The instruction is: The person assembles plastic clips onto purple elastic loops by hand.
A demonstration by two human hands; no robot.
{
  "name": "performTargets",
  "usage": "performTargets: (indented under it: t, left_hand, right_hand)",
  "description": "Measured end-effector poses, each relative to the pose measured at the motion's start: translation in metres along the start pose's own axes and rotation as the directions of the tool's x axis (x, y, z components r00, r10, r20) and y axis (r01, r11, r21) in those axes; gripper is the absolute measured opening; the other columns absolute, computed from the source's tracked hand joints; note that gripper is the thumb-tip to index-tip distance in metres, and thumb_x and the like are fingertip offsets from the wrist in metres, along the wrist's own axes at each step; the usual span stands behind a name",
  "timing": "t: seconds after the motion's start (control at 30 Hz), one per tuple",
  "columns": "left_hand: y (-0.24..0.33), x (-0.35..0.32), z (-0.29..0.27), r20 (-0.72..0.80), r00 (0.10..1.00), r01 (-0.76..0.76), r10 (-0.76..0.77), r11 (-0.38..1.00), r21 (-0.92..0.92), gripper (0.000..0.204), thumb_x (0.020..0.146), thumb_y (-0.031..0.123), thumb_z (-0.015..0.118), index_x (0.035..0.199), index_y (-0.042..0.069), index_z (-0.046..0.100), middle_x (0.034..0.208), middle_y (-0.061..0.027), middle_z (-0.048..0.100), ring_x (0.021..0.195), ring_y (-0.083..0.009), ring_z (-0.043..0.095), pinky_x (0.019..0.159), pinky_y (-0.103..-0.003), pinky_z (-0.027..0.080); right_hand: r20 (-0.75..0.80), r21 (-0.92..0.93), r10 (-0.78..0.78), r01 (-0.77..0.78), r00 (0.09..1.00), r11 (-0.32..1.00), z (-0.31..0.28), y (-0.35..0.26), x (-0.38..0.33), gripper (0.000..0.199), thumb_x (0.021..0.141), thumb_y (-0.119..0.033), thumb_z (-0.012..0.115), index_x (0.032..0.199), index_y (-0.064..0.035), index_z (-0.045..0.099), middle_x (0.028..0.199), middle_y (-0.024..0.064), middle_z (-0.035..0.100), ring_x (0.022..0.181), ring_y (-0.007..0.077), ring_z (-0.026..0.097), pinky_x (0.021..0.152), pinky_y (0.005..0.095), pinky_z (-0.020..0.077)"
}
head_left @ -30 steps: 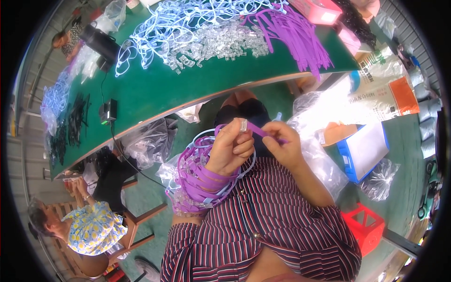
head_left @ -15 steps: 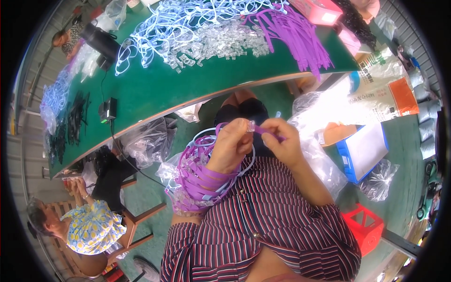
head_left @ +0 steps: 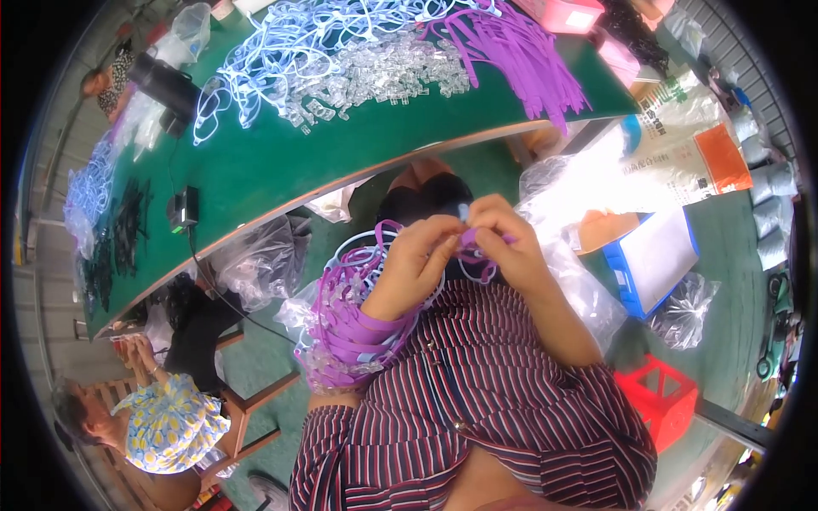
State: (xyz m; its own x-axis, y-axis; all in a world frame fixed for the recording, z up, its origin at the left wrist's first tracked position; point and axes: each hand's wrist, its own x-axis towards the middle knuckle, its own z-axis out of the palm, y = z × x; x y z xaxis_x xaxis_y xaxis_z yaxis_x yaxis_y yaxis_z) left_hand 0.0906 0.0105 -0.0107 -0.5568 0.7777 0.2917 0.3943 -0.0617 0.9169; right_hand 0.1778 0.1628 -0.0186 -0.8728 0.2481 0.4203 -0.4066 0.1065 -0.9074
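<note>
Purple strap (head_left: pixel 471 244) pinched between your left hand (head_left: pixel 419 255) and right hand (head_left: pixel 503 243), fingertips together on it, clear clip (head_left: pixel 463 210) at top. Held near your chest, below near edge of green table (head_left: pixel 256 170). Bundle of purple straps (head_left: pixel 345 319) looped over your left forearm. Far on table: clear clips pile (head_left: pixel 383 77), purple strap heap (head_left: pixel 520 51). Blue box (head_left: pixel 652 260) right.
</note>
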Motion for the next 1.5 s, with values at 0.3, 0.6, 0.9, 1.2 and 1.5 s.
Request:
performTargets:
  t: [0.3,0.6,0.9,1.2,1.5]
  left_hand:
    - [0.002,-0.001,-0.008,0.179,0.946,0.308,-0.271,0.573,-0.76,0.011,0.089,0.013,0.049,0.095,0.004,0.052,0.081,-0.0029,0.056,0.076,-0.011,0.054,0.068,-0.023,0.042]
    - [-0.004,-0.004,-0.008,0.287,0.91,0.411,-0.3,0.56,-0.719,0.017,0.086,0.019,0.054,0.083,0.002,0.052,0.079,-0.005,0.057,0.07,-0.0128,0.057,0.065,-0.024,0.045]
    - [0.003,-0.002,-0.012,0.356,0.859,0.512,-0.369,0.598,-0.617,0.019,0.086,0.018,0.05,0.088,0.0,0.058,0.075,-0.0043,0.059,0.07,-0.0107,0.055,0.063,-0.021,0.042]
    - [-0.004,-0.008,-0.01,0.268,0.916,0.397,-0.3,0.571,-0.718,0.019,0.083,0.012,0.049,0.089,-0.003,0.059,0.077,-0.0064,0.06,0.072,-0.0116,0.056,0.069,-0.023,0.043]
    - [0.001,-0.007,-0.007,0.251,0.916,0.392,-0.311,0.571,-0.721,0.023,0.083,0.013,0.048,0.092,-0.005,0.059,0.082,-0.008,0.061,0.078,-0.0126,0.056,0.073,-0.023,0.042]
  right_hand:
    - [0.071,-0.093,0.167,-0.16,0.983,0.983,0.001,-0.007,-0.002,0.025,0.075,-0.004,0.07,0.096,0.0002,0.058,0.088,0.0046,0.058,0.078,0.0103,0.058,0.068,0.0225,0.0461]
    - [0.065,0.251,0.16,-0.171,0.985,0.953,0.015,-0.006,-0.007,0.017,0.077,-0.001,0.066,0.093,0.0016,0.059,0.087,0.0078,0.055,0.071,0.0133,0.06,0.063,0.0217,0.0477]
    - [0.113,-0.297,-0.091,0.121,0.989,0.947,0.005,-0.006,0.002,0.022,0.074,-0.01,0.069,0.094,-0.0042,0.063,0.094,0.0087,0.052,0.08,0.0172,0.055,0.071,0.0266,0.0449]
    - [0.068,-0.225,-0.028,0.042,0.997,0.973,-0.004,-0.006,0.0,0.018,0.086,-0.015,0.055,0.097,-0.0014,0.061,0.094,0.0107,0.053,0.084,0.0198,0.056,0.073,0.0274,0.0452]
    - [0.168,-0.307,-0.07,0.12,0.983,0.944,0.004,-0.009,0.001,0.023,0.083,-0.013,0.06,0.103,-0.0026,0.058,0.089,0.0098,0.052,0.079,0.0196,0.055,0.068,0.0268,0.0452]
